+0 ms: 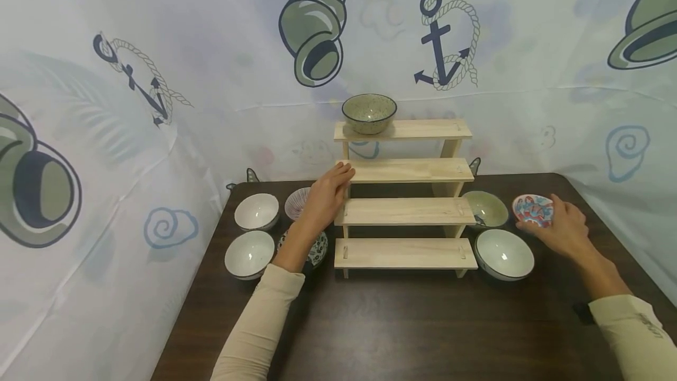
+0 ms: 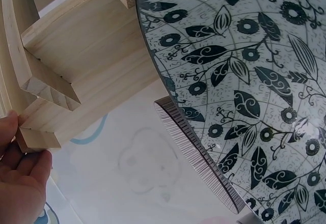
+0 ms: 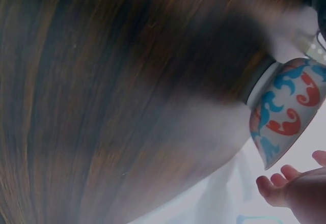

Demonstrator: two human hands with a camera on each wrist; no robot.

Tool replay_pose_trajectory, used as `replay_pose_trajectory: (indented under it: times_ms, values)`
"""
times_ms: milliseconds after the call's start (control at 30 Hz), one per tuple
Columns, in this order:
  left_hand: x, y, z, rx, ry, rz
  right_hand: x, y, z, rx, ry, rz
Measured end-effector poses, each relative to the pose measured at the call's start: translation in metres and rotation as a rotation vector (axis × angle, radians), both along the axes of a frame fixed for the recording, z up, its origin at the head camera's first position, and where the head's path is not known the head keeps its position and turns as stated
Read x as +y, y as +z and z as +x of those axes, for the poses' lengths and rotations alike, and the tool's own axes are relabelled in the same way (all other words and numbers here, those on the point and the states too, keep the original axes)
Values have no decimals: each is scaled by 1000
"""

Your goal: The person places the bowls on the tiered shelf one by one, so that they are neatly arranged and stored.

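A tiered wooden shelf (image 1: 405,211) stands on the dark table. My left hand (image 1: 330,190) is at the left end of its upper middle board; in the left wrist view, thumb and fingers grip a board's corner. Below that arm is a bowl with a black leaf pattern (image 2: 254,81), partly hidden in the head view. A small red and blue patterned bowl (image 1: 533,210) stands on the table at the right. My right hand (image 1: 566,228) is beside its right side, fingers spread; the right wrist view shows a small gap between fingertips and bowl (image 3: 290,112).
A speckled green bowl (image 1: 369,113) sits on the top board. Left of the shelf are two white bowls (image 1: 257,211) and a striped bowl (image 1: 296,203). To its right stand a pale green bowl (image 1: 485,209) and a white bowl (image 1: 504,254). Printed cloth (image 1: 222,34) hangs behind.
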State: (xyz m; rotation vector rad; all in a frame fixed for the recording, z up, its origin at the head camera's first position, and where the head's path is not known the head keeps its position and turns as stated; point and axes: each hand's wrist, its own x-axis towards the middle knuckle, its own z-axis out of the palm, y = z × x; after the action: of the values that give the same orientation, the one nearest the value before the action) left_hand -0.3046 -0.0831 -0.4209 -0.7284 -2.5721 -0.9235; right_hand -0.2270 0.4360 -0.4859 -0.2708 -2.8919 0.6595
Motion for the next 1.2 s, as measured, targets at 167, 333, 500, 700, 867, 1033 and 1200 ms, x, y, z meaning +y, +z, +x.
replay_pose_trajectory:
  times_ms: [167, 333, 500, 700, 867, 1033, 1200]
  values:
    - [0, 0, 0, 7, 3, -4, 7, -2, -1, -45, -16, 14]
    - [0, 0, 0, 12, 2, 1, 11, -2, -2, -91, -20, 0]
    - [0, 0, 1, 12, 1, 5, 14, -4, -5, -104, -6, -45]
    - [1, 2, 2, 8, 0, 5, 14, -8, -8, -87, 29, -67]
    - [1, 3, 2, -3, 4, 1, 13, -11, -10, -92, 24, -60]
    - [1, 3, 2, 3, 6, 5, 14, -13, -11, -52, 22, -73]
    - [0, 3, 3, -14, 8, -7, 12, -19, -10, -8, 1, -88]
